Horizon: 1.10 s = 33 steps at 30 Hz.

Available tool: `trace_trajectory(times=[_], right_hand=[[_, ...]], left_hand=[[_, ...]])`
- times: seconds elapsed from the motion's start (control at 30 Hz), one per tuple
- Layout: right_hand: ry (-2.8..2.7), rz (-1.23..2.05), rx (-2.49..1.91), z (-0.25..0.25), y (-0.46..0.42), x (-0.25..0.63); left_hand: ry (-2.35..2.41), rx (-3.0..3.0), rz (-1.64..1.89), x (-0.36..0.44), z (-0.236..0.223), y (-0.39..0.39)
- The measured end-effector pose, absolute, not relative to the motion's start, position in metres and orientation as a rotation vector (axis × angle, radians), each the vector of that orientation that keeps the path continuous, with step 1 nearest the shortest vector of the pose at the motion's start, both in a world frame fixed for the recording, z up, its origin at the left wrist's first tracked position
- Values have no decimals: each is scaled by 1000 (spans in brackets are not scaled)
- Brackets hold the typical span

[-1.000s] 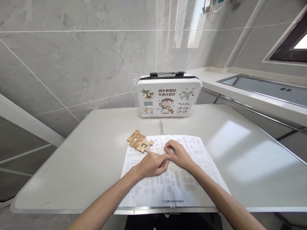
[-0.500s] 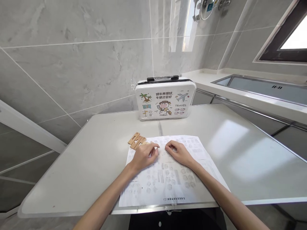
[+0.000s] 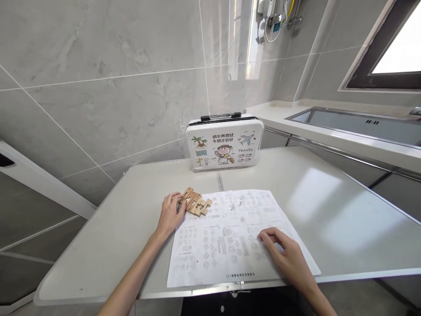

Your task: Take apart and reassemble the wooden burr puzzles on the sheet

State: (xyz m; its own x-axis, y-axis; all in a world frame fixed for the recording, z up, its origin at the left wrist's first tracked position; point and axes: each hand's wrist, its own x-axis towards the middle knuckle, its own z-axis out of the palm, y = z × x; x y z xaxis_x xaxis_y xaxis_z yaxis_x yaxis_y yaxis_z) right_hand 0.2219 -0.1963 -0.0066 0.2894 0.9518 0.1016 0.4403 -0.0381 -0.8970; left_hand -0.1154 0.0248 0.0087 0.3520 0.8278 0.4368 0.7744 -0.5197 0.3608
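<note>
Several flat, notched wooden puzzle pieces (image 3: 196, 202) lie side by side at the paper's upper left corner, partly over its edge. My left hand (image 3: 170, 213) is at their left end, with fingers bent and thumb apart. Its fingertips touch or nearly touch the nearest pieces and hide part of them. Over the right side of the large printed sheet (image 3: 226, 267) rests my right hand (image 3: 284, 254). Its fingers are curled, the thumb tip comes close to the index finger, and nothing shows between them.
A white carry case (image 3: 210, 164) with cartoon prints and a black handle stands at the table's back. The pale table (image 3: 98, 245) has a centre seam. On the right runs a counter (image 3: 276, 114) with a sink (image 3: 348, 125). A tiled wall (image 3: 131, 101) rises behind.
My hands have moved apart: the left went leftward to the end of the wooden pieces, the right came back toward me and rightward. More of the pieces now shows. The view shifted slightly.
</note>
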Motion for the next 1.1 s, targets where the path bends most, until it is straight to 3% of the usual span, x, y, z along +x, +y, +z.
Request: trace_trajectory(times=[1.1], right_hand=[[-1254, 685, -1618, -11, -201, 218]], left_hand=[[1234, 2662, 715, -119, 0, 17]])
